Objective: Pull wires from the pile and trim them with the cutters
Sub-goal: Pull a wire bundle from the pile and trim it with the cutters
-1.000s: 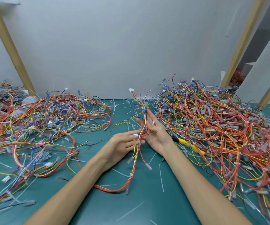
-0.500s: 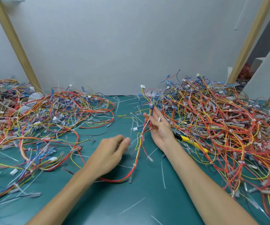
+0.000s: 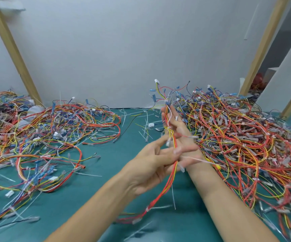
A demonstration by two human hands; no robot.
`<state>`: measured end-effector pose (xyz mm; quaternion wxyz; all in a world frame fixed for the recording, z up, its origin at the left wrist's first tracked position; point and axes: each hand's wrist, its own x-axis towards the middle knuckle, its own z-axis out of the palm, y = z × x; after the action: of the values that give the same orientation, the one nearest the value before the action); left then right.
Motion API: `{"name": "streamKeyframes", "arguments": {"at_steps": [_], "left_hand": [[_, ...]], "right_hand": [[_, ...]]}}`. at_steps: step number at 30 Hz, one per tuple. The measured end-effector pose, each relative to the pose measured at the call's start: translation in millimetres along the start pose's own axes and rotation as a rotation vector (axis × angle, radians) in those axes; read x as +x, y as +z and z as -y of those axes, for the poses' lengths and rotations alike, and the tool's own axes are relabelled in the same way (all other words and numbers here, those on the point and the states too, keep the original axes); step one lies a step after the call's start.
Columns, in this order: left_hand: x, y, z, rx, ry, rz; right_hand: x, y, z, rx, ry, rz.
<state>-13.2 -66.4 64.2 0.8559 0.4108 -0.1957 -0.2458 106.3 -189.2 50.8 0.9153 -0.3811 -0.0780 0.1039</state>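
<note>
A harness of red and yellow wires (image 3: 172,173) hangs off the green mat, its connector ends fanning out above my fingertips. My right hand (image 3: 179,135) stands upright, palm to the left, and holds the harness along its palm near the thumb. From the left, my left hand (image 3: 150,165) reaches across with straight fingers that touch the bundle below the right palm. The tail of the harness trails down to the mat. The cutters' yellow handle (image 3: 217,166) peeks out behind my right forearm, at the edge of the big tangled wire pile (image 3: 242,137) on the right.
A second spread of wires (image 3: 45,137) covers the left of the green mat (image 3: 106,198). Cut cable ties and wire scraps (image 3: 146,123) litter the middle. Wooden struts (image 3: 17,56) lean against the grey back wall on both sides.
My left hand, which had dropped away toward the mat, has come back up to the bundle. Both hands and the harness are now higher and closer to the camera.
</note>
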Motion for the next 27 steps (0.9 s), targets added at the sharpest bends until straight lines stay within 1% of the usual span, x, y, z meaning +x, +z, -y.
{"name": "streamKeyframes", "arguments": {"at_steps": [1, 2, 5, 8, 11, 13, 15, 22, 27], "left_hand": [[1.4, -3.4, 2.1, -0.01, 0.033, -0.003], [2.2, -8.4, 4.2, -0.023, 0.063, -0.029], [1.0, -30.9, 9.9, -0.004, 0.105, -0.226], [-7.4, -56.3, 10.1, 0.175, 0.065, -0.384], [-13.2, -76.2, 7.2, 0.47, 0.076, -0.46], [-13.1, -84.5, 5.5, 0.625, 0.132, -0.48], [-12.5, -89.6, 5.0, 0.708, 0.164, -0.486], [-15.9, -95.9, 8.4, 0.592, 0.139, -0.432], [-18.8, -95.0, 4.5, 0.609, 0.079, -0.384]], "right_hand": [[2.2, 6.7, 1.8, 0.088, -0.021, -0.021], [6.0, 10.4, 1.6, 0.115, -0.006, -0.07], [4.8, 14.2, -6.1, 0.101, 0.08, -0.099], [3.0, 9.0, -15.7, 0.095, 0.086, -0.069], [3.7, 7.0, -22.8, 0.022, 0.081, -0.013], [4.2, 3.5, -26.2, -0.013, 0.077, 0.004], [3.4, 0.1, -28.7, -0.044, 0.063, 0.021], [4.0, -11.6, -33.0, -0.085, 0.057, 0.044], [4.5, -11.9, -34.8, -0.064, 0.066, 0.056]]}}
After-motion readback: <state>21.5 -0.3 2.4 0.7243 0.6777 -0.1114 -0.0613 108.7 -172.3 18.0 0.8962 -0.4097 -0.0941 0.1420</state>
